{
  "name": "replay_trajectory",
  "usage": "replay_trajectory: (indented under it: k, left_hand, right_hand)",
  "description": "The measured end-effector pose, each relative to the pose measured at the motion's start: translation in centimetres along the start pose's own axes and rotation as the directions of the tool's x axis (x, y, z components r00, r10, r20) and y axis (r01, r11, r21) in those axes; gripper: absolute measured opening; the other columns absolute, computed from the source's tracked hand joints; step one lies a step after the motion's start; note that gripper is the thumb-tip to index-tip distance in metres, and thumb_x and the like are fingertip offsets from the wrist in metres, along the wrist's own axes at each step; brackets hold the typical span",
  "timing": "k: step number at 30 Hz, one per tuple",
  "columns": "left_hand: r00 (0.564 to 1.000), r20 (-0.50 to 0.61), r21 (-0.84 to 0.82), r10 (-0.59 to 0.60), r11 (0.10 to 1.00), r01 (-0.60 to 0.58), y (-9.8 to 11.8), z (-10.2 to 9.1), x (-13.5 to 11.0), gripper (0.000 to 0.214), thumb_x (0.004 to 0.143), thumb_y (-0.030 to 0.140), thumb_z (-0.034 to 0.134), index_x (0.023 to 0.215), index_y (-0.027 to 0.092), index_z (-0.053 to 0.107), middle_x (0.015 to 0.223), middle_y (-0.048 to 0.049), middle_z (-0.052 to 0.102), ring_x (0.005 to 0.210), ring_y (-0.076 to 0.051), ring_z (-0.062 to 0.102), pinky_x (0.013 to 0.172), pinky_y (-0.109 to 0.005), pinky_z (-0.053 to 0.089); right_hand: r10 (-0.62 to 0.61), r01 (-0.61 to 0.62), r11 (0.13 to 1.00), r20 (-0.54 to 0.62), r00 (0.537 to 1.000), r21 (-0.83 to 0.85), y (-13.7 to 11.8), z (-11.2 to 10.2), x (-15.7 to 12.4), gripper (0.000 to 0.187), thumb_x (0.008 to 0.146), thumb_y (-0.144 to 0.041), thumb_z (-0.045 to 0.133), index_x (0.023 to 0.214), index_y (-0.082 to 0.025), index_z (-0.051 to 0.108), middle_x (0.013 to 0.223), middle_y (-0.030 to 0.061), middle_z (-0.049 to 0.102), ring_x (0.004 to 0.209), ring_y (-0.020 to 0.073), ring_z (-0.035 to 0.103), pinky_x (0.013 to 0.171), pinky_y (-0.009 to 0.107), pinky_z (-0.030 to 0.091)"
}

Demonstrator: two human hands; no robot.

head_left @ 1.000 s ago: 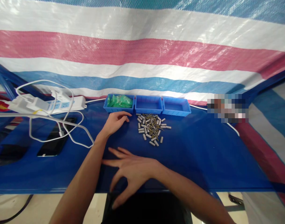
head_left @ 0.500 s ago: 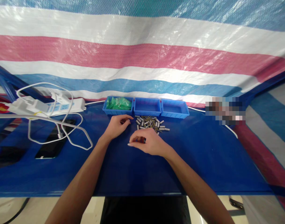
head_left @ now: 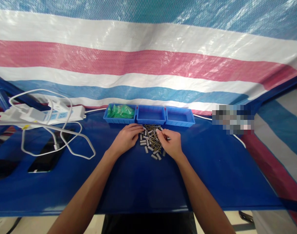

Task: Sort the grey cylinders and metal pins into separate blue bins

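A pile of thin brass-coloured screws mixed with short grey cylinders lies on the blue table. My left hand rests at the pile's left edge, fingers stretched toward it, the tips touching or close to some pieces. On the other side, my right hand bends over the pile with its thumb and fingers drawn together. Whatever those fingers hold is hidden or too small to name. Just behind the pile stand three blue bins: the left bin with green plastic bags in it, the middle bin and the right bin.
White power strip and looping white cables occupy the table's left, with a black phone under the cables. A striped tarp hangs behind the bins. Something pixelated is at the far right.
My right hand has moved from in front of the pile to its right side, uncovering more pieces. My left hand has come closer to the pile's left edge. The camera view shifted slightly.
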State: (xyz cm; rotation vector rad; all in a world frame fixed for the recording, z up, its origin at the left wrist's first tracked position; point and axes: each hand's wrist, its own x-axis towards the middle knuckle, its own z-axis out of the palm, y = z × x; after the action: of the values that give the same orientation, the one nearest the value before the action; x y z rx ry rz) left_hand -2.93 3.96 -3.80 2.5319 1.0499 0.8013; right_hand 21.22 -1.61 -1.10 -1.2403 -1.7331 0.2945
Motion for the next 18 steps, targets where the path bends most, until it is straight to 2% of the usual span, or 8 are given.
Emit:
replay_trajectory:
  k: [5, 9, 11, 15, 18]
  left_hand:
    - [0.998, -0.012, 0.010, -0.069, 0.998, 0.069, 0.1, -0.6, 0.0, 0.028, 0.099, 0.018, 0.057, 0.115, 0.022, 0.080, 0.120, -0.0096, 0.080, 0.115, -0.026, 0.072, 0.105, -0.045, 0.057]
    - [0.993, 0.002, -0.032, -0.122, 0.992, 0.122, 0.2, -1.1, 0.0, 0.021, 0.098, 0.024, 0.063, 0.112, 0.022, 0.078, 0.118, -0.0099, 0.079, 0.112, -0.026, 0.071, 0.104, -0.042, 0.057]
    - [0.990, 0.006, -0.079, -0.140, 0.987, 0.140, 0.0, -1.2, -0.1, 0.018, 0.097, 0.026, 0.064, 0.109, 0.022, 0.077, 0.114, -0.0092, 0.079, 0.108, -0.026, 0.071, 0.101, -0.041, 0.057]
    - [0.972, -0.021, -0.209, -0.233, 0.952, 0.224, -0.5, -1.0, -0.1, 0.019, 0.092, 0.032, 0.071, 0.107, 0.021, 0.077, 0.098, -0.0067, 0.078, 0.082, -0.020, 0.071, 0.082, -0.033, 0.060]
    - [0.953, -0.041, -0.301, -0.301, 0.913, 0.276, -0.5, -1.1, -0.2, 0.023, 0.090, 0.035, 0.075, 0.106, 0.019, 0.077, 0.091, -0.0053, 0.078, 0.077, -0.018, 0.072, 0.076, -0.030, 0.061]
  right_hand:
    - [0.015, -0.016, 0.999, -0.022, 1.000, -0.032, 0.3, -0.3, 0.1, 0.051, 0.104, -0.038, 0.059, 0.058, -0.022, 0.043, 0.051, -0.0048, 0.044, 0.048, 0.0103, 0.042, 0.056, 0.027, 0.037]
    - [0.010, -0.010, 0.999, -0.019, 1.000, -0.032, 0.4, -0.1, 0.0, 0.051, 0.104, -0.038, 0.059, 0.058, -0.022, 0.043, 0.051, -0.0050, 0.043, 0.048, 0.0103, 0.041, 0.057, 0.027, 0.038]
    - [0.014, -0.015, 0.999, -0.013, 1.000, -0.030, 0.4, 0.0, -0.1, 0.051, 0.104, -0.038, 0.059, 0.058, -0.022, 0.042, 0.051, -0.0053, 0.042, 0.048, 0.0099, 0.040, 0.056, 0.027, 0.038]
    - [0.015, -0.015, 0.999, -0.009, 1.000, -0.033, 0.5, 0.0, -0.1, 0.051, 0.104, -0.038, 0.059, 0.058, -0.022, 0.041, 0.051, -0.0056, 0.042, 0.048, 0.0096, 0.040, 0.056, 0.026, 0.038]
    - [0.022, -0.023, 0.999, -0.016, 1.000, -0.024, 0.6, 0.0, 0.0, 0.051, 0.103, -0.038, 0.060, 0.058, -0.022, 0.042, 0.051, -0.0057, 0.043, 0.047, 0.0093, 0.041, 0.056, 0.026, 0.038]
